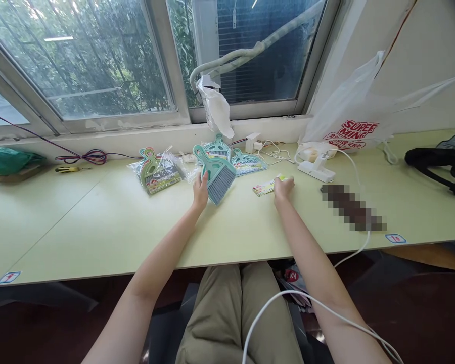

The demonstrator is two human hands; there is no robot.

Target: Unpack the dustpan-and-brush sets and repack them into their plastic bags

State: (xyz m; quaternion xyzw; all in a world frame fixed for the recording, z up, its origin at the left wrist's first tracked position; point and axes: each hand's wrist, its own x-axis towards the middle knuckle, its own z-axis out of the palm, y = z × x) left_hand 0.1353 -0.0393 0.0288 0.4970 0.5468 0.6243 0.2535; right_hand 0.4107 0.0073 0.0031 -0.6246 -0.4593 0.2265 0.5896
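My left hand (200, 192) grips a small mint-green hand broom with grey bristles (220, 184), held tilted above the table with the bristles toward me. On the right, my right hand (284, 189) is closed on a colourful printed card (264, 188) at the tabletop. Behind the broom lie more mint-green brush sets, one standing near the wall (218, 146) and one flat in printed packaging (248, 163). To the left of my left hand, a set in clear plastic wrap (161, 174) rests on the table.
The pale green table (98, 217) runs along a window. A white power strip (316, 171), cables, a plastic bag (349, 116) and a pixelated dark object (351, 207) are on the right. A yellow screwdriver (68, 169) and bundled cord (93, 156) lie left. A white cable crosses my lap.
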